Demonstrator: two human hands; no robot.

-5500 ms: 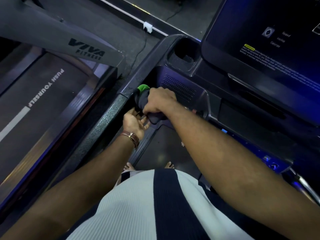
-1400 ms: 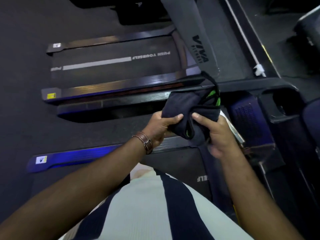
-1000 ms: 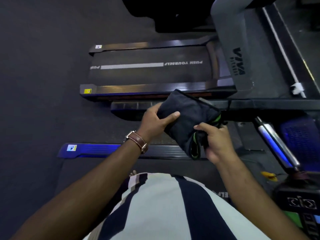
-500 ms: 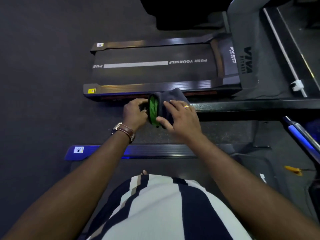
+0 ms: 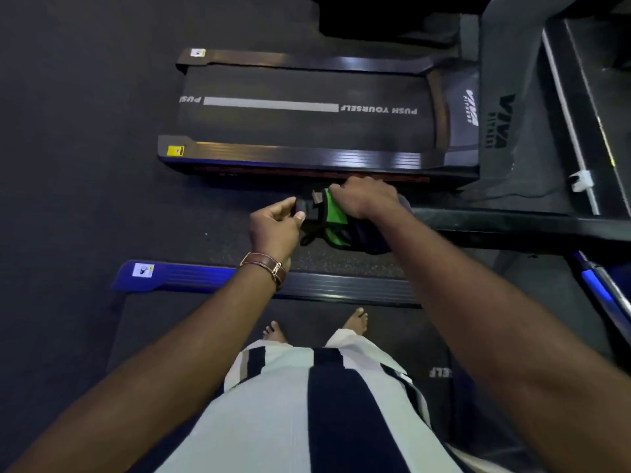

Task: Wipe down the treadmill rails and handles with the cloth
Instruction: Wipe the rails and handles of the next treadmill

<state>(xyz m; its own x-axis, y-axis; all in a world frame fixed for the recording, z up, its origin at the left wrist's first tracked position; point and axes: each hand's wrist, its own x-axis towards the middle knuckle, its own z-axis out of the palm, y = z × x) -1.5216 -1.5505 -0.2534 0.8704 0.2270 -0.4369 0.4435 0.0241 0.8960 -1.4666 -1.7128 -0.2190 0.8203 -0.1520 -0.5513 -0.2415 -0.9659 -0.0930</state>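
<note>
Covering the cloth (image 5: 336, 222), right hand (image 5: 365, 199) curls over it, hiding the rail; left hand (image 5: 275, 227) pinches its edge

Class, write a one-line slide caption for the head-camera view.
Standing on a treadmill, a person's right hand presses a dark-and-green cloth over the handrail end while the left hand pinches its edge.

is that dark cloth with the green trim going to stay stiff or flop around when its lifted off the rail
Probably floppy: the cloth bunches and folds under the right hand, and a loop sags below. Likely light, since the left hand only pinches its end. It may drape over the rail rather than slide.
</note>
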